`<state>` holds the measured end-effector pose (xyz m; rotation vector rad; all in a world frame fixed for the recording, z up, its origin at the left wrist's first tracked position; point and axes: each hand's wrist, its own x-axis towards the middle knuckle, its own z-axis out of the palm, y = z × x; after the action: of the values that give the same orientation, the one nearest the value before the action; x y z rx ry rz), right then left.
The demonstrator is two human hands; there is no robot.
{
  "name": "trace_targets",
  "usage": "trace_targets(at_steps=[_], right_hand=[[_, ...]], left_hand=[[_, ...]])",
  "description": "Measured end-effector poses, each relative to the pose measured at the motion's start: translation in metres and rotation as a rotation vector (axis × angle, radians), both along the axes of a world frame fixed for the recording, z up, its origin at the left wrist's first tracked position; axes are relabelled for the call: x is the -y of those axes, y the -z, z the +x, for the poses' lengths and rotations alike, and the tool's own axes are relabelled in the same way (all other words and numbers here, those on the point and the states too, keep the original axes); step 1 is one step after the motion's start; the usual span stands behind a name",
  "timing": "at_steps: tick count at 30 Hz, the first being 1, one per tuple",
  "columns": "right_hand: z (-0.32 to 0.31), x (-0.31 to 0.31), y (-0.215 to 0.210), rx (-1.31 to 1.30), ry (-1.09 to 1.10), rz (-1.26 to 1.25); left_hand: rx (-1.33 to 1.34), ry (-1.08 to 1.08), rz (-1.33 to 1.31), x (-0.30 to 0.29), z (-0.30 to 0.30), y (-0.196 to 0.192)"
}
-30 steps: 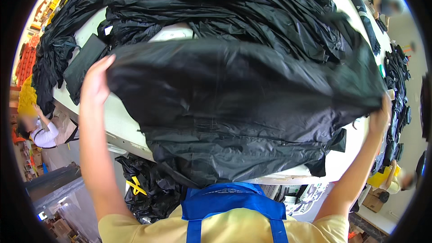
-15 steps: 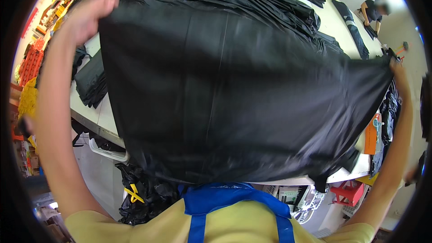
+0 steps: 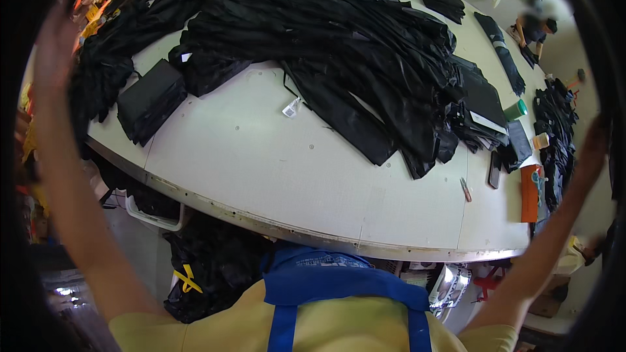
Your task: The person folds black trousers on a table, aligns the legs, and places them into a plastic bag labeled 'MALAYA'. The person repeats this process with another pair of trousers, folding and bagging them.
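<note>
Both my arms are raised wide to the sides. My left hand (image 3: 55, 49) is a dim blur at the left rim, its fingers smeared. At the right rim my right hand (image 3: 592, 146) is dark and blurred, so its fingers do not show. What either hand holds, if anything, cannot be made out. In front of me a long heap of black garments (image 3: 313, 39) lies across the white table (image 3: 261, 150). Two trouser-like legs and a white tag (image 3: 291, 107) stick out from it towards me. Left of the heap sits a folded black bundle (image 3: 152, 101).
Towards the right are a phone (image 3: 495, 170), small snips (image 3: 465, 190), a green roll (image 3: 515, 110), an orange box (image 3: 531, 194) and stacked black cloth (image 3: 479, 98). Below the table's near edge stand a black bag (image 3: 215, 274) and a white bin (image 3: 153, 215). Another person (image 3: 533, 31) works far right.
The broad black cloth stretched between my hands no longer covers the table. My hands have moved out to the picture's rims, and the view has darkened round its edge.
</note>
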<state>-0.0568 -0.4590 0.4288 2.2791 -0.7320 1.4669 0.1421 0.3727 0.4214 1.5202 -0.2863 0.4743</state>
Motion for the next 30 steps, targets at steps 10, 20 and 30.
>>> trace_targets(at_steps=[10,20,30], right_hand=[[-0.207,-0.136,0.403,-0.429,-0.155,0.692],[-0.322,-0.207,0.433,-0.421,-0.038,1.363],[-0.268,-0.241,0.391,-0.086,-0.639,1.759]], left_hand=[[-0.723,0.024,0.108,-0.029,-0.071,0.346],[-0.594,-0.388,1.336,-0.027,-0.107,0.459],[-0.003,0.837,1.09,0.316,-0.232,0.448]])
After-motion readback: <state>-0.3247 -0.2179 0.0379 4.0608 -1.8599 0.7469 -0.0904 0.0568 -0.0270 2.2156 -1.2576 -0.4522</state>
